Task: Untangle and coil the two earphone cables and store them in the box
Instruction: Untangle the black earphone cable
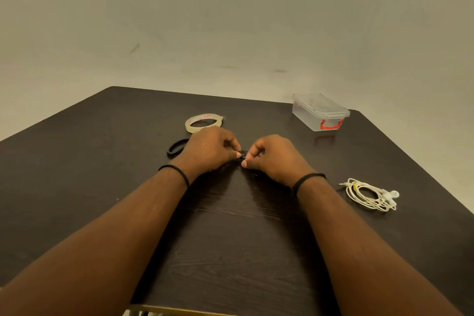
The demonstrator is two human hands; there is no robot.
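Observation:
At the middle of the dark table, my left hand [210,149] and my right hand [272,159] both pinch a black earphone cable [243,156]. Only a short stretch of it shows between my fingertips; the rest is hidden under my hands. A white earphone cable [369,194] lies in a loose coil on the table to the right, apart from my hands. The clear plastic box [319,113] with a red latch stands shut at the back right.
A roll of clear tape [204,123] lies behind my left hand. A black elastic band [177,147] lies just left of that hand. The dark wooden table [230,226] ends at a plain wall behind and at a near edge below my forearms.

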